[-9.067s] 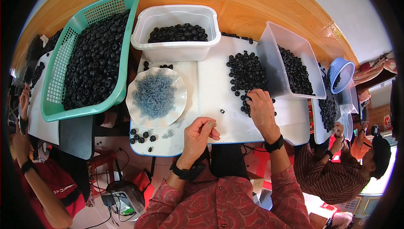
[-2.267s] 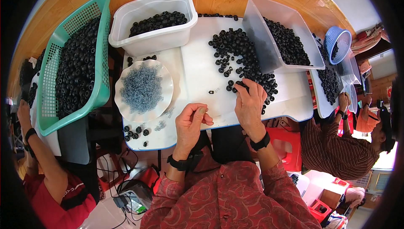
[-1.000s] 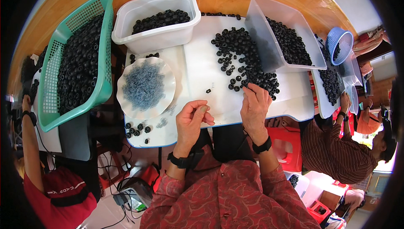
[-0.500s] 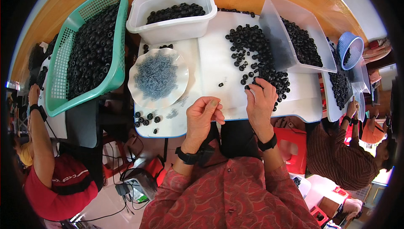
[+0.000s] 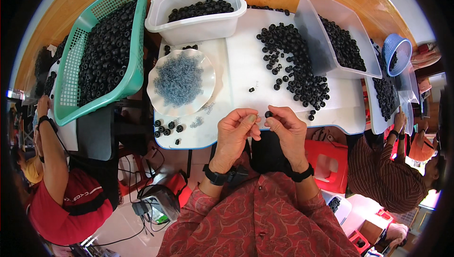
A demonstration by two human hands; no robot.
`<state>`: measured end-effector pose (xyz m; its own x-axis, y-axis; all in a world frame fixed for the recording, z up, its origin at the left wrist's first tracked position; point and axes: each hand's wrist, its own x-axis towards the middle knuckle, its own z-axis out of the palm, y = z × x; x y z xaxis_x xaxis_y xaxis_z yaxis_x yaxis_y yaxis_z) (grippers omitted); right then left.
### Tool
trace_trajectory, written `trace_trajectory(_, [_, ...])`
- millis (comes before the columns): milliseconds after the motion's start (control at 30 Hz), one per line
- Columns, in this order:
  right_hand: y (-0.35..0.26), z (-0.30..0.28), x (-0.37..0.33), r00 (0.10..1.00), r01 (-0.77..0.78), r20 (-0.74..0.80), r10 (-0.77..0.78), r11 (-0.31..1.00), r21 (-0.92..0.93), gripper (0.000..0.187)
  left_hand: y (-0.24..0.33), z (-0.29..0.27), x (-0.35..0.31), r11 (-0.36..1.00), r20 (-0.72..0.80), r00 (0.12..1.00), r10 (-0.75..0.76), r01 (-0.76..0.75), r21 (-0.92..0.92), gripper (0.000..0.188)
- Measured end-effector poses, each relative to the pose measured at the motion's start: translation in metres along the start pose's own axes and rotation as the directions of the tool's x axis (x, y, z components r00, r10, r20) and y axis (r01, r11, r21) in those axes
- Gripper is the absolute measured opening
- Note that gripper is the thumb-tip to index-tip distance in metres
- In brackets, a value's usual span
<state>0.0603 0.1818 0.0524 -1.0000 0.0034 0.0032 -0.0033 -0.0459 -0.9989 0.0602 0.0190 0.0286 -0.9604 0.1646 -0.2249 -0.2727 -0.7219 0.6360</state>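
My left hand (image 5: pixel 236 133) is pinched, thumb against forefinger, at the near table edge. Whatever it holds is too small to make out. Close beside it, my right hand (image 5: pixel 289 133) grips a small round black part (image 5: pixel 268 114) between thumb and finger. The two fingertips are a short gap apart. Beyond my right hand spreads a pile of similar black parts (image 5: pixel 305 84). A white wavy-rimmed plate (image 5: pixel 208 80) to the left carries a heap of tiny translucent grey-blue pieces (image 5: pixel 177 78). One small black piece (image 5: pixel 251 89) lies alone on the white tabletop (image 5: pixel 243 63).
A green basket (image 5: pixel 99 107), a white tub (image 5: pixel 198 29) and a clear bin (image 5: pixel 347 72) hold black parts. Several loose black parts (image 5: pixel 167 128) sit at the table's near left corner. People work on both sides; a red stool (image 5: pixel 326 155) stands at right.
My right hand has come back from the black pile toward my left hand and now holds a black part. The left hand stays pinched. The whole view has shifted slightly.
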Motion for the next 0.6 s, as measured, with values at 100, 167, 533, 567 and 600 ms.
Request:
trace_trajectory(100, [0.001, 0.000, -0.002, 0.996, 0.081, 0.052, -0.077, 0.993, -0.086, 0.034, -0.004, 0.002, -0.001, 0.999, 0.029, 1.000, 0.012, -0.013, 0.032, 0.016])
trace_trajectory(167, [-0.006, 0.004, -0.005, 0.994, 0.089, 0.068, -0.084, 0.994, -0.068, 0.032, -0.006, 0.003, -0.002, 0.999, 0.043, 0.999, 0.030, -0.032, 0.036, 0.016])
trace_trajectory(533, [-0.018, 0.003, -0.015, 0.992, 0.082, 0.104, -0.074, 0.994, -0.075, 0.024, -0.001, 0.010, -0.013, 0.999, 0.075, 0.996, 0.045, -0.047, 0.022, 0.016])
trace_trajectory(567, [-0.019, 0.003, -0.016, 0.994, 0.063, 0.092, -0.057, 0.996, -0.062, 0.022, 0.001, 0.011, -0.014, 0.999, 0.068, 0.997, 0.048, -0.049, 0.011, 0.016])
trace_trajectory(600, [-0.020, 0.004, -0.017, 0.994, 0.065, 0.094, -0.059, 0.996, -0.061, 0.022, 0.001, 0.012, -0.015, 0.999, 0.061, 0.997, 0.052, -0.052, 0.000, 0.017])
